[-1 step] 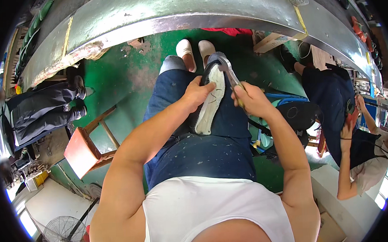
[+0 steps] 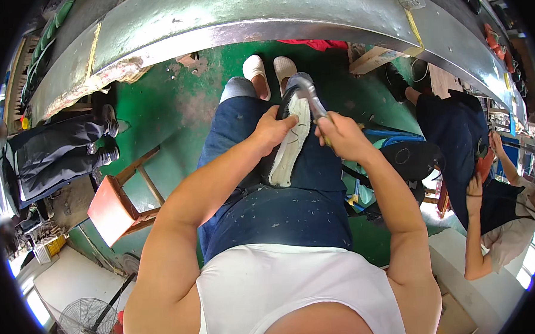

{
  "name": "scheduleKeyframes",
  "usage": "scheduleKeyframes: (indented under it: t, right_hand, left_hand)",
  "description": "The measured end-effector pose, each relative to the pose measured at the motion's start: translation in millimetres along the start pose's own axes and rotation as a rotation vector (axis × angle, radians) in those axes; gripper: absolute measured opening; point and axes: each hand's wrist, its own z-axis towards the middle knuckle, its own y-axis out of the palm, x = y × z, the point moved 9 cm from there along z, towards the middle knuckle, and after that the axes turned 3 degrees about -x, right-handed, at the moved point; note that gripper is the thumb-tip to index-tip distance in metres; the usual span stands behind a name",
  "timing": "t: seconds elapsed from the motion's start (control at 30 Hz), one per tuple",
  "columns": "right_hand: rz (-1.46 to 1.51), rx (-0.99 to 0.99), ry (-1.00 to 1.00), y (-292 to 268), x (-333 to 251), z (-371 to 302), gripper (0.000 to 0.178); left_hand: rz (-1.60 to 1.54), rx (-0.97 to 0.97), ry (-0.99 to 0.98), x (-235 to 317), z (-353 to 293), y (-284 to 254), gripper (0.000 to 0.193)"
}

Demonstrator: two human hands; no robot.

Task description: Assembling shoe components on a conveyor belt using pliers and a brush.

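Note:
Across my right thigh lies an upturned dark shoe (image 2: 296,127), its long whitish underside facing up with a few dark marks across the middle. My left hand (image 2: 272,131) is closed round the shoe's left side, thumb pressing on the pale underside. In my right hand (image 2: 341,135) is a hammer-like metal tool (image 2: 316,103) with a curved head and a yellowish handle end. The tool's head is at the shoe's far end, over my knee, and smeared by motion. Whether it touches the shoe, I cannot tell.
A metal-covered bench (image 2: 244,33) runs across the far side. A reddish stool (image 2: 113,211) stands left, a dark stool-like seat (image 2: 411,159) right. Co-workers sit both sides; one person's hand (image 2: 474,186) holds a reddish piece. A fan (image 2: 89,323) stands lower left.
My right hand has shifted slightly left, and the tool's head has swung up and left over the shoe's far end. My left hand and the shoe stay put. The right co-worker's hand has moved slightly.

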Motion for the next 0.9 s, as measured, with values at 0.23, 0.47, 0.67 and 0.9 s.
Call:
scheduleKeyframes:
  t: [0.23,0.47,0.67,0.9]
  right_hand:
    - [-0.227,-0.104,0.201,-3.0,19.1,-1.5,0.039]
    - [-0.420,-0.312,0.096,35.6,11.1,-45.0,0.033]
    - [-0.619,-0.138,-0.124,48.8,14.2,-38.8,0.034]
    - [-0.343,-0.113,0.101,38.7,47.8,-61.5,0.037]
  left_hand:
    - [0.035,-0.103,-0.041,-9.9,4.7,-11.8,0.062]
    - [0.007,-0.236,-0.183,-1.3,-4.7,-5.2,0.066]
    - [0.017,-0.185,-0.131,-3.4,-0.5,-12.8,0.060]
    - [0.204,-0.268,0.132,2.0,-10.8,2.5,0.072]
